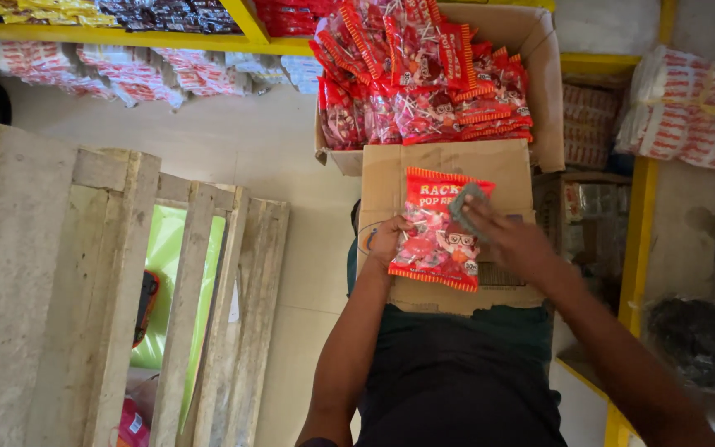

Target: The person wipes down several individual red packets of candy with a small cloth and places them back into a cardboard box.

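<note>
One red candy bag [436, 240] with orange striped edges lies at frame centre on a cardboard flap [391, 178]; the left hand [388, 240] grips its left edge; the right hand [511, 240] presses a grey cloth [467, 205] against its upper right corner; behind, at upper centre, an open cardboard box [539, 83] holds a heap of matching red bags [419, 74], too many to count; white-and-red packets [688, 112] sit on the yellow shelf [643, 223] at upper right.

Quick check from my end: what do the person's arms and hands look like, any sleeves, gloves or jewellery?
Both arms are bare from hand to above the elbow; no sleeves reach the forearms. The left hand and right hand wear no gloves, and no watch, ring or band shows. A dark green garment covers the body below.
</note>
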